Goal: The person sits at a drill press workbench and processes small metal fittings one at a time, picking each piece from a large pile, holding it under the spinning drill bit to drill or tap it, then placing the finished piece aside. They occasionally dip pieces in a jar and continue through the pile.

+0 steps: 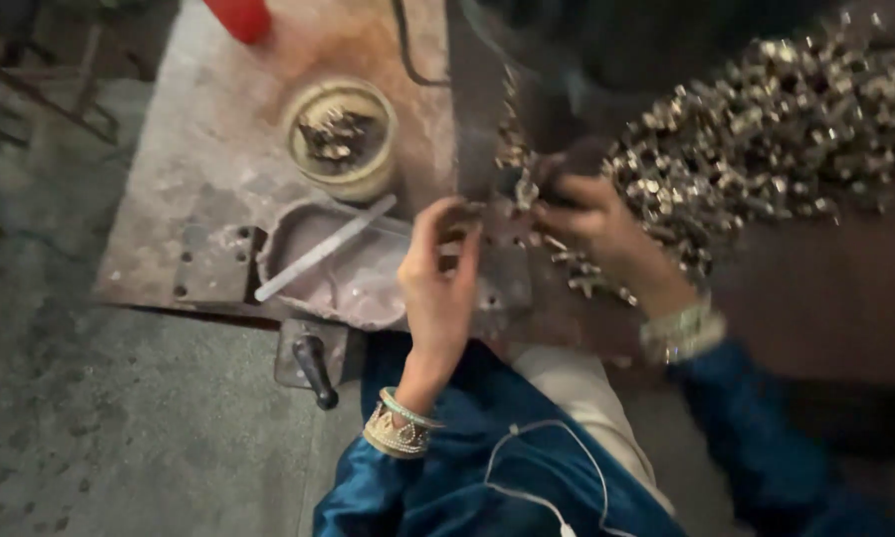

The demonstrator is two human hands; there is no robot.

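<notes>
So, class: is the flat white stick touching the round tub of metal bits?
Apart. The head view shows bare table surface between the upper end of the white stick and the round tub.

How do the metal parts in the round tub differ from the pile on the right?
The tub holds a few dark parts; the pile is far larger, loose on the bench and shiny. The tub sits apart from both hands; the right hand reaches into the pile. Both are small metal pieces.
</notes>
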